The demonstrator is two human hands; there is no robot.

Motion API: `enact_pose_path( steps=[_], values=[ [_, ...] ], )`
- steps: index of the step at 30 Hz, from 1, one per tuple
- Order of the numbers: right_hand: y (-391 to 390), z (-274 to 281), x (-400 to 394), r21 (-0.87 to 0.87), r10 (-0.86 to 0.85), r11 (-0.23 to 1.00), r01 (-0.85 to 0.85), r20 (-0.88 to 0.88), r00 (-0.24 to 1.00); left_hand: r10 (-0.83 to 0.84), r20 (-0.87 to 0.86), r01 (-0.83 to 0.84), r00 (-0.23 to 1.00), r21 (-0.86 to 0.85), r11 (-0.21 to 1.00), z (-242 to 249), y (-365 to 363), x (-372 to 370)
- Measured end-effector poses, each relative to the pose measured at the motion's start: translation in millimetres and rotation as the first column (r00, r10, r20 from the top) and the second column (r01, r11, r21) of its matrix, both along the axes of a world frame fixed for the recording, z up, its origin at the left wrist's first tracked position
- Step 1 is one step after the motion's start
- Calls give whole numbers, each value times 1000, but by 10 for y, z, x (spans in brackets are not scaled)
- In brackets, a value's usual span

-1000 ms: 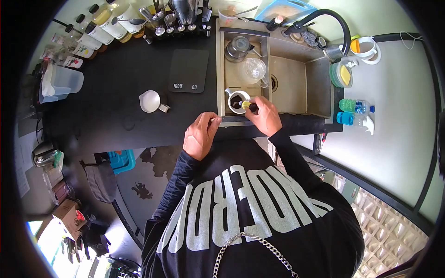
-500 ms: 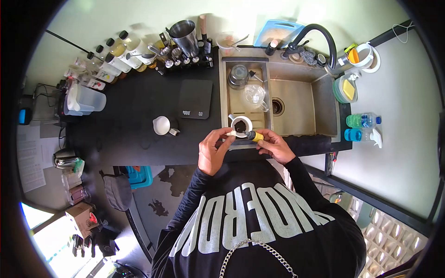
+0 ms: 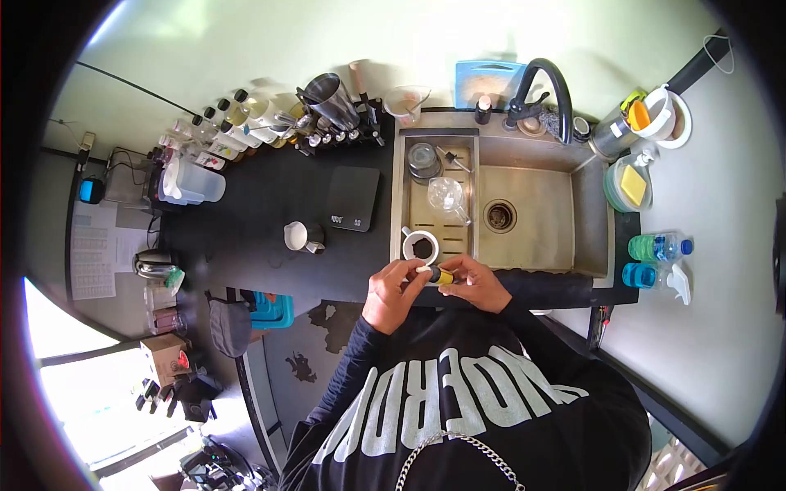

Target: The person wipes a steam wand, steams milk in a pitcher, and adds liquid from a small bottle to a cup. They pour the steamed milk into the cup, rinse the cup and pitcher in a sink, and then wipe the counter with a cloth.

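Observation:
My right hand [image 3: 478,285] holds a small dark bottle [image 3: 443,276] with a yellow band, tilted towards my left hand. Between the thumb and fingers of my left hand [image 3: 393,293] is a small white cap [image 3: 422,269], close to the bottle's mouth; whether the two touch is hard to tell. Just beyond both hands, a white cup [image 3: 408,249] with dark contents rests on the ribbed drain side of the sink. A clear glass server [image 3: 445,195] and a dark-looking glass jar [image 3: 423,161] stand further back there.
The sink basin [image 3: 524,221] lies right of the cup, under a black faucet [image 3: 565,90]. Left on the black counter are a milk pitcher [image 3: 296,237] and a black scale [image 3: 354,199]. Several bottles [image 3: 237,131] line the wall; spray bottles [image 3: 655,277] stand far right.
My right hand has drawn the bottle back from above the cup, and the white cap in my left hand has come close to its mouth. The view has shifted slightly.

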State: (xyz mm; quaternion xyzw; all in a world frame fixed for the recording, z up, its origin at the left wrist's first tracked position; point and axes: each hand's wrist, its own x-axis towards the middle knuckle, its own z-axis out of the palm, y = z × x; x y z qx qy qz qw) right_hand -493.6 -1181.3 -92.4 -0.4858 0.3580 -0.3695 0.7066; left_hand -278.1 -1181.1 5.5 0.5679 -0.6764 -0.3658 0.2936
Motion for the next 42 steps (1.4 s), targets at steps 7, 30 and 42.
enact_pose_path(
  steps=[7,30,42],
  values=[
    [-171,259,-320,235,270,905,-355,326,906,-223,107,238,969,-146,960,274,-53,-132],
    [-268,646,-441,-29,263,963,-270,337,904,141,-38,-146,989,-295,944,676,128,-706],
    [-304,876,-457,103,367,865,-490,537,759,-74,-98,43,992,-286,957,799,205,-618]
  ],
)
